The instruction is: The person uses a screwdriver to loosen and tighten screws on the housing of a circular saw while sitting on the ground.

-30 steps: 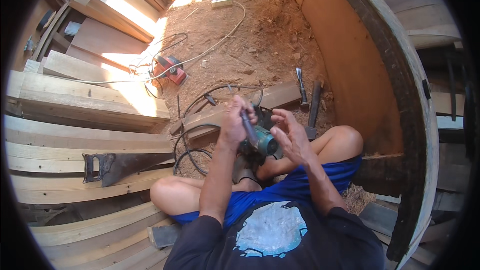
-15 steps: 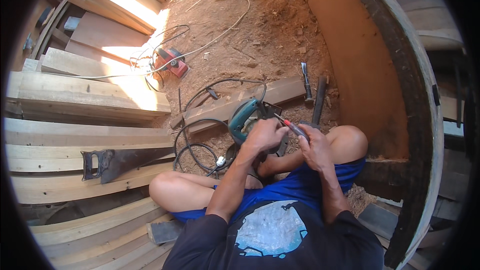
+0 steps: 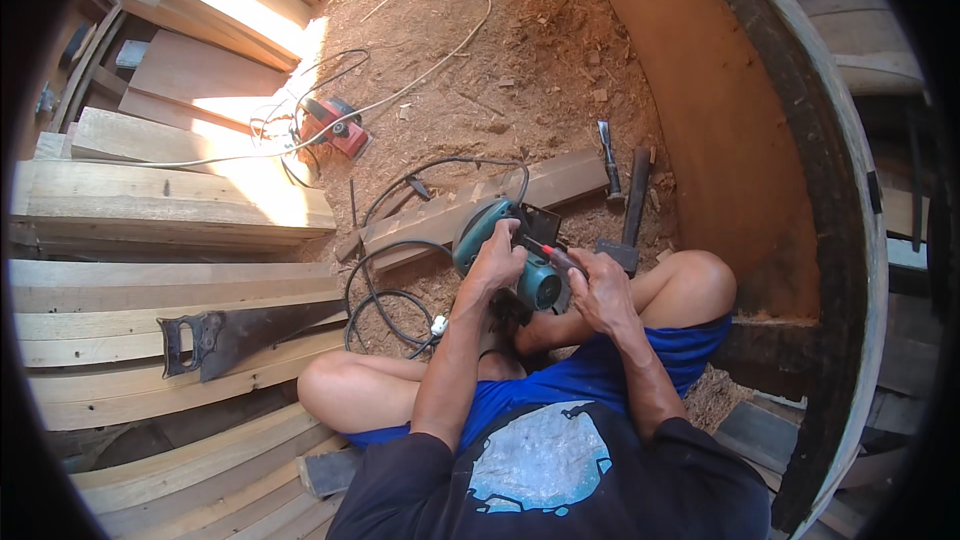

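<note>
Room between plank, red power tool; black cable crowds green saw

This is a woodworking workshop: sawdust strewn with wood chips lies underfoot, sawn planks are stacked in rows along the left, a handsaw rests across some of them, and a chisel, a hammer, a red corded power tool and a teal circular saw sit nearby.

I see hard sunlight bleaching patches of the wooden planks and sawdust-covered floor; the far right sits in shade, and fisheye distortion curves edges inside a black rim.
</note>
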Action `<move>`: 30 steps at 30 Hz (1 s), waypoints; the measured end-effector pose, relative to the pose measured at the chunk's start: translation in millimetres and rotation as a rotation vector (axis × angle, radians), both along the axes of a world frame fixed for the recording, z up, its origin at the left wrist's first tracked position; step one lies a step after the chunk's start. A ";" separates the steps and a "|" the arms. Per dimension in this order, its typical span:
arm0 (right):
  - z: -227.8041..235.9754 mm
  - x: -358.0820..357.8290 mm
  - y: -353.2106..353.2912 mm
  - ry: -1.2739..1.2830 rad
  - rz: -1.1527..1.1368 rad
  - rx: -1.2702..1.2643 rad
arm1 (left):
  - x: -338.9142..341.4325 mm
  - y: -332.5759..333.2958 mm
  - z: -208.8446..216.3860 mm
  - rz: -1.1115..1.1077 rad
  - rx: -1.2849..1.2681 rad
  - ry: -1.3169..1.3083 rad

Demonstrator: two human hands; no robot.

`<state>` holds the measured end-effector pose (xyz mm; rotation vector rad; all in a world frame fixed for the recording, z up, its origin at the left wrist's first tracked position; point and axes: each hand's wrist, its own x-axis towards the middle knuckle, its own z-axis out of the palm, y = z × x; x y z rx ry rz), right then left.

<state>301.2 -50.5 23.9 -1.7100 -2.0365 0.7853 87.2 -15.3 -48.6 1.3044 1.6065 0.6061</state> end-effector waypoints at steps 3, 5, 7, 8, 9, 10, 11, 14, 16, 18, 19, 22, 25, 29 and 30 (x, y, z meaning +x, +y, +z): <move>2.6 -1.2 1.5 0.005 0.002 -0.005 | -0.8 0.3 -15.8 -0.002 -0.010 -0.076; 0.8 -1.1 2.2 0.006 0.003 -0.020 | 0.0 0.2 -20.7 0.017 0.002 -0.105; -7.2 1.3 2.7 0.057 0.007 0.035 | -0.2 0.2 -23.4 0.022 0.014 -0.105; -6.4 1.8 2.8 0.056 0.006 0.035 | 0.7 1.0 -18.5 0.024 0.025 -0.107; -4.2 2.3 3.0 0.053 0.001 0.022 | 1.3 1.6 -13.5 0.023 0.024 -0.107; -3.2 2.9 3.4 0.050 -0.004 0.010 | 1.6 2.2 -8.5 0.034 -0.024 -0.122; -3.0 2.5 3.9 0.051 -0.004 0.010 | 0.7 2.3 -1.4 0.046 -0.071 -0.135; -2.1 1.3 4.7 0.048 -0.008 -0.005 | -2.7 2.3 -9.2 0.084 -0.028 -0.160; -0.3 -0.4 4.6 0.065 0.006 0.004 | -7.1 2.1 -19.8 0.093 -0.007 -0.173; -0.6 0.7 4.7 0.066 0.002 0.005 | -6.3 3.3 -19.2 0.092 0.011 -0.192; -1.0 1.1 4.7 0.068 0.001 0.007 | -6.6 4.0 -18.8 0.090 -0.026 -0.216; -7.8 3.3 4.7 0.074 0.006 0.043 | -6.6 3.7 -18.3 0.096 -0.032 -0.232; -9.6 1.7 3.1 0.054 -0.006 0.075 | -7.0 3.6 -16.9 0.105 -0.010 -0.231; 0.8 -2.8 0.9 0.006 -0.019 0.060 | -8.2 3.6 -15.1 0.116 -0.005 -0.224; 2.1 -2.9 0.9 0.000 -0.021 0.063 | -7.9 3.7 -13.9 0.114 -0.005 -0.224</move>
